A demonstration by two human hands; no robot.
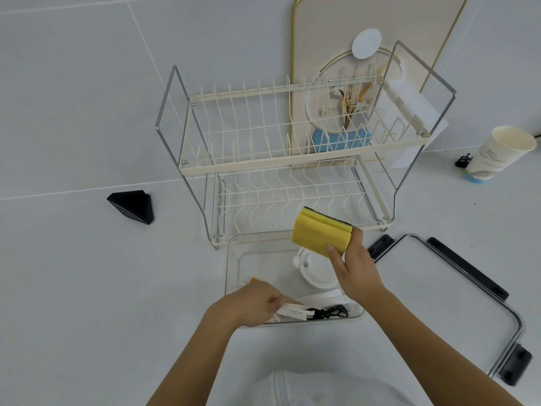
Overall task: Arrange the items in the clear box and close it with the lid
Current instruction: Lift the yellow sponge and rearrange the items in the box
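Note:
The clear box (pixel 231 268) stands on the white surface in front of me. My right hand (pixel 355 268) holds a stack of yellow sponges (pixel 320 231) with dark scouring backs above the box's far right corner. A round white lid-like piece (pixel 314 269) lies inside the box under that hand. My left hand (pixel 251 300) reaches into the near part of the box and grips a white flat item (pixel 292 310) next to a black cord (pixel 330 312); something orange (pixel 253 279) shows behind its knuckles. The box lid (pixel 445 294), clear with black latches, lies flat to the right of the box.
A two-tier cream wire dish rack (pixel 292 153) stands just behind the box. A black triangular object (pixel 133 206) lies to the left. A paper cup (pixel 497 153) and a small black item (pixel 463 161) stand at the far right. A framed picture (pixel 363 83) leans behind the rack.

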